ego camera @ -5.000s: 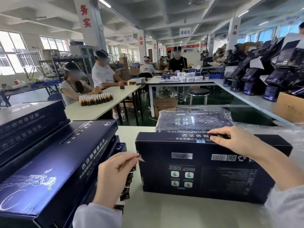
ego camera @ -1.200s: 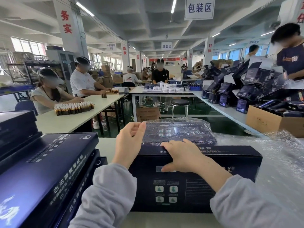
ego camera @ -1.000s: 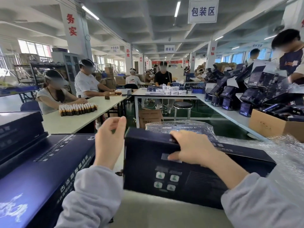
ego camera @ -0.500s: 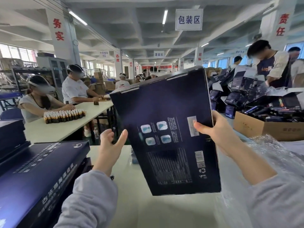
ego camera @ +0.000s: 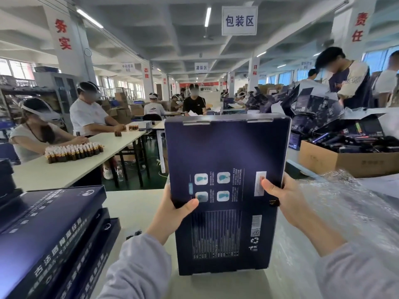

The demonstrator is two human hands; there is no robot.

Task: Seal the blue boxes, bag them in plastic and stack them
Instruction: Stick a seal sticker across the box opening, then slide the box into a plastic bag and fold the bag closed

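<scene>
A dark blue box (ego camera: 224,160) stands upright on one short end in front of me, its printed back panel facing the camera. My left hand (ego camera: 172,212) grips its left edge, thumb on the panel. My right hand (ego camera: 280,195) grips the right edge, thumb on a pale sticker. A stack of more blue boxes (ego camera: 49,234) lies at my left. A heap of clear plastic bags (ego camera: 349,212) spreads at my right. The bagged box seen earlier is hidden behind the held box.
The pale table (ego camera: 133,208) runs under my arms. A cardboard carton (ego camera: 349,162) full of dark packets sits at the far right. Other people work at tables behind, one table holding rows of small brown bottles (ego camera: 73,151).
The box was lifted off the table, turned from lying on its long side to standing on a short end, and my left hand took hold of its left edge.
</scene>
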